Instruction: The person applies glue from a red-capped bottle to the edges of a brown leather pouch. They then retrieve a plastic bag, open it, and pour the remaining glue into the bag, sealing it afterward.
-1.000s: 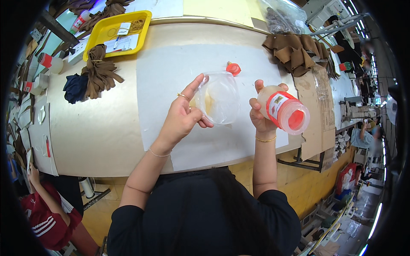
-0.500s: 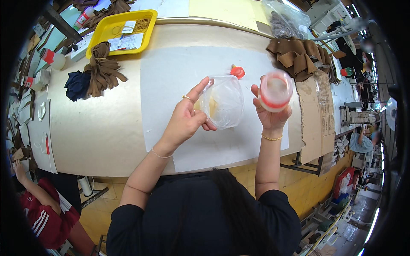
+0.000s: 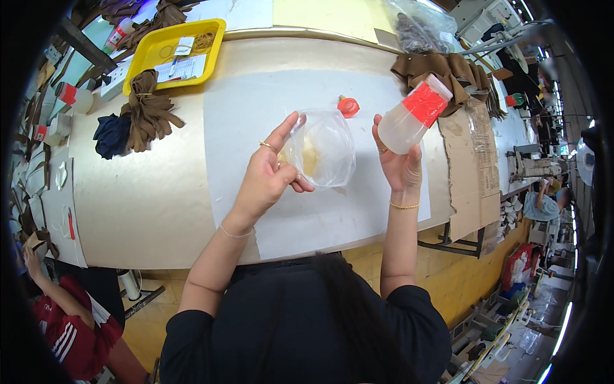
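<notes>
My left hand [image 3: 265, 176] holds a clear plastic bag [image 3: 336, 150] by its edge, thumb and index finger spreading the bag's side. Something pale yellow shows inside it, too blurred to name. In my right hand [image 3: 403, 165] is a translucent plastic bottle [image 3: 403, 130] with a red band round its upper part. No cap is on the bottle, and it leans with its neck toward the upper right, apart from the bag. A red nozzle cap [image 3: 348, 107] lies on the white sheet [image 3: 288, 224] just beyond the bag.
At the far left sits a yellow tray [image 3: 218, 54] with papers, a pen and rubber bands. Brown fabric strips [image 3: 148, 110] and a dark blue cloth [image 3: 112, 136] lie nearer. Brown fabric [image 3: 441, 67] and cardboard [image 3: 470, 166] are on the right. Another person [image 3: 73, 313] is at lower left.
The bottle has tipped in my right hand, from its mouth facing up toward me to its neck pointing to the upper right. My left hand still holds the bag.
</notes>
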### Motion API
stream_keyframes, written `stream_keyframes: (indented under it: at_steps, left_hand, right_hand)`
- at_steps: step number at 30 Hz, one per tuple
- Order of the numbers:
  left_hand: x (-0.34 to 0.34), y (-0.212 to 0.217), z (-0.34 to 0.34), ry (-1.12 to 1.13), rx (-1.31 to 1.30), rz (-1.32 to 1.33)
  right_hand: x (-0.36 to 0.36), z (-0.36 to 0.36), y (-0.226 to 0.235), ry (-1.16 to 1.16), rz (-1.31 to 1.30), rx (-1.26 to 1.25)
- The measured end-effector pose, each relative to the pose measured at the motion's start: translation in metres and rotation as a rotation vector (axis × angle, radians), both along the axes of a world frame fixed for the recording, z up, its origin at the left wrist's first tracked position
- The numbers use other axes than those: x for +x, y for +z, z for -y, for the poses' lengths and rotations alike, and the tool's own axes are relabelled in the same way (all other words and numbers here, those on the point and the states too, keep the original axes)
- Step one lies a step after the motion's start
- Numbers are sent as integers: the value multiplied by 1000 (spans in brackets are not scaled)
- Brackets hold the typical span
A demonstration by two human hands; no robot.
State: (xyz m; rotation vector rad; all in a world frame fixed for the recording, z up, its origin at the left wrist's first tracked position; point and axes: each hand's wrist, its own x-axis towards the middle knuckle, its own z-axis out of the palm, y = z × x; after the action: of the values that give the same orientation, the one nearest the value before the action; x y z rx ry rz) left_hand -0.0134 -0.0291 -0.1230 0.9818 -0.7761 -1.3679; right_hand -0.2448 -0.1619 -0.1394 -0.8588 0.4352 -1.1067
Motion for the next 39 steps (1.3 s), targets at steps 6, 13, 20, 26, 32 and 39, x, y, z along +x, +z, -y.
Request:
stream_keyframes:
  at_steps: [6, 13, 20, 26, 32, 39]
  left_hand:
    - [5, 8, -8, 21, 3, 12]
    - [2, 23, -28, 10, 55, 69]
    - [4, 37, -43, -32, 104, 92]
    - [2, 48, -54, -81, 170, 75]
    - [-4, 60, -64, -167, 238, 73]
    - [-12, 60, -81, -256, 315, 130]
  right_hand:
    - [-28, 13, -19, -221, -584, -123]
    - [-37, 8, -55, -377, -1228, -341]
    - [-40, 4, -58, -432, -1363, -471]
    - [-59, -36, -55, -795, -1263, -425]
    - [-25, -61, -13, -335, -1172, -717]
    - [26, -59, 14, 56, -1115, -661]
